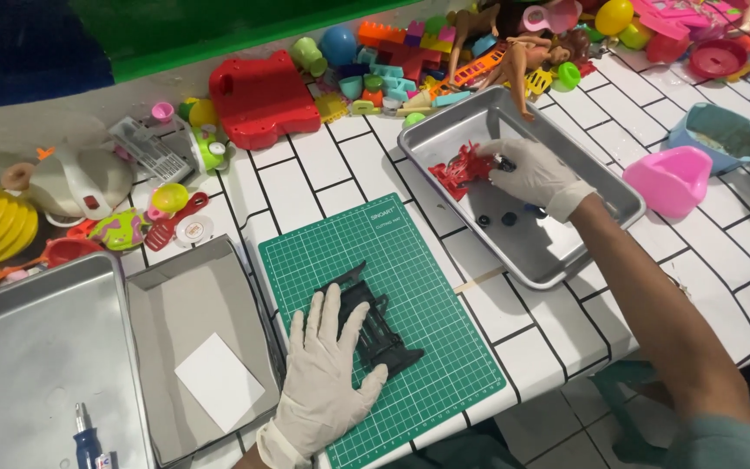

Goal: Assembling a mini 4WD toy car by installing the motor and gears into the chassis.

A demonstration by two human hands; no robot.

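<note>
Black plastic toy chassis [375,326] lying on a green cutting mat [444,347], pinned under the flat, open gloved left hand [327,373], while the gloved right hand [536,174] pinches a red toy part [460,171] inside a metal tray [566,252].

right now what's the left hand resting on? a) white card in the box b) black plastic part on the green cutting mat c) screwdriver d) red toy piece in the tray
b: the gloved left hand lies flat on the black plastic part on the green cutting mat; the right hand is at the red piece in the metal tray.
</note>
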